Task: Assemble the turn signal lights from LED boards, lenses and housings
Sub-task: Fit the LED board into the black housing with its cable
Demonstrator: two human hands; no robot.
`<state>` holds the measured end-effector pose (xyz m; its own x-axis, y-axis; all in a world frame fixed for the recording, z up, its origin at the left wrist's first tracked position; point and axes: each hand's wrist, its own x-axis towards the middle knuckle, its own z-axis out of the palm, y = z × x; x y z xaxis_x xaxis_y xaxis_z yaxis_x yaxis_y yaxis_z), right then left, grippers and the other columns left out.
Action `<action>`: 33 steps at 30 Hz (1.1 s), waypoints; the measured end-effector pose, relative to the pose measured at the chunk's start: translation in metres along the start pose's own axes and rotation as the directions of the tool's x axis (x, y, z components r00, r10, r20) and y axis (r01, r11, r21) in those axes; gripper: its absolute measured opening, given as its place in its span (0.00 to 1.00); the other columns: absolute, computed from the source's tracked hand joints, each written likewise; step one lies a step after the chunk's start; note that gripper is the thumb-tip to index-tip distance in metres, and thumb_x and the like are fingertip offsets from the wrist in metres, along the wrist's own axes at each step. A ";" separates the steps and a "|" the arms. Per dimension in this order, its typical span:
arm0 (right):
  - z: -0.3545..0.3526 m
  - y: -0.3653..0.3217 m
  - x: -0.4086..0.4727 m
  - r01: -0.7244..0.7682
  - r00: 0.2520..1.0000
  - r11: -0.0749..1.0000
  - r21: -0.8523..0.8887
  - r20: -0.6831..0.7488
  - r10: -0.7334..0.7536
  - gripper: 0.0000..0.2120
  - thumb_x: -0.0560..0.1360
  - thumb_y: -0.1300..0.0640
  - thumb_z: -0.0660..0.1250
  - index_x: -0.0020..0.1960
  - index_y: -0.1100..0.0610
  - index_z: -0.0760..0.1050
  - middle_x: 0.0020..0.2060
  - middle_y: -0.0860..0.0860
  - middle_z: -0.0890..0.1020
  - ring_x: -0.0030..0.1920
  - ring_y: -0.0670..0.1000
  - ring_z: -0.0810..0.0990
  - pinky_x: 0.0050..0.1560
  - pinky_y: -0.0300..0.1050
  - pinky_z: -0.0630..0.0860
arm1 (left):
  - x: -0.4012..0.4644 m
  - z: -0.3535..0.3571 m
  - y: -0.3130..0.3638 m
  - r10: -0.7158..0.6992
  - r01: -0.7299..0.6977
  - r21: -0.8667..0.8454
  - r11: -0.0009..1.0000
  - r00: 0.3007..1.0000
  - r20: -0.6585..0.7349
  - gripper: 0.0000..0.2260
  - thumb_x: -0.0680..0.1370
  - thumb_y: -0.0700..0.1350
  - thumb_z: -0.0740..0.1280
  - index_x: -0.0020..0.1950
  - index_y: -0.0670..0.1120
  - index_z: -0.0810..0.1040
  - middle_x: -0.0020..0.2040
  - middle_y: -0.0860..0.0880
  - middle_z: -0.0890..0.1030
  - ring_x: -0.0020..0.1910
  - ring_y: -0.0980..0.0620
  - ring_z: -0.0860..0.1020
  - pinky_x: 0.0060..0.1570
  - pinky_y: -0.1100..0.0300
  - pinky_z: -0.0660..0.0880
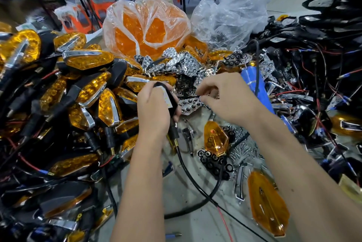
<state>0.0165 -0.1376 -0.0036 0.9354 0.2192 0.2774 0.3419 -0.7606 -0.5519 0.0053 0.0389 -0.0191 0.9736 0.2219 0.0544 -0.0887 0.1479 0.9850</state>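
Note:
My left hand [151, 109] grips a black turn signal housing [170, 97] upright, with a pale LED board showing inside it and its black cable [193, 179] trailing down over the table. My right hand [221, 94] is just to the right of it, fingertips pinched on a chrome reflector [191, 104] at the edge of the chrome reflector pile [182, 63]. Two loose amber lenses lie near my right forearm, one [215, 138] close, one [268, 202] nearer the front edge.
Finished amber-and-black signals [78, 93] are heaped on the left. A clear bag of orange lenses [147, 28] stands behind the piles. Black housings with wires [313, 77] fill the right. Black nuts [213, 161] and small screws [242, 151] lie on the table. People stand at far tables.

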 end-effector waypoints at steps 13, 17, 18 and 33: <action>0.026 0.004 0.002 0.098 0.993 0.936 -0.338 0.092 -0.070 0.15 0.79 0.46 0.72 0.64 0.50 0.84 0.55 0.47 0.77 0.61 0.52 0.67 0.64 0.51 0.71 | -0.003 0.001 0.005 -0.063 0.064 -0.121 0.991 0.998 0.008 0.10 0.78 0.35 0.52 0.46 0.43 0.72 0.31 0.46 0.77 0.25 0.48 0.73 0.22 0.60 0.67; 0.016 0.002 0.002 0.008 0.984 1.000 -0.002 -0.177 -0.008 0.13 0.83 0.49 0.67 0.47 0.55 0.85 0.43 0.48 0.81 0.48 0.49 0.74 0.50 0.46 0.70 | -0.002 0.000 0.006 -0.088 0.090 -0.147 0.985 0.996 0.025 0.10 0.78 0.35 0.53 0.45 0.43 0.72 0.32 0.46 0.77 0.25 0.48 0.73 0.23 0.61 0.67; 0.011 0.002 0.002 -0.019 0.975 0.984 0.178 -0.215 0.057 0.14 0.83 0.50 0.67 0.45 0.55 0.85 0.38 0.47 0.82 0.41 0.47 0.76 0.43 0.45 0.71 | -0.002 0.001 0.006 -0.092 0.095 -0.151 0.984 0.995 0.030 0.10 0.78 0.35 0.53 0.46 0.43 0.72 0.32 0.46 0.77 0.25 0.48 0.73 0.24 0.61 0.67; -0.014 -0.012 -0.007 -0.110 0.993 0.374 0.921 0.081 0.091 0.21 0.81 0.67 0.64 0.31 0.52 0.70 0.41 0.68 0.79 0.36 0.57 0.86 0.29 0.40 0.78 | -0.009 0.015 0.006 -0.088 0.102 -0.129 0.986 0.990 0.107 0.10 0.78 0.33 0.52 0.46 0.41 0.72 0.33 0.45 0.77 0.25 0.47 0.72 0.24 0.60 0.67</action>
<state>0.0044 -0.1381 0.0120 0.9669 0.1980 0.1612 0.1082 0.2542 -0.9611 -0.0003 0.0232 -0.0109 0.9945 0.1038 -0.0158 -0.0154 0.2933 0.9559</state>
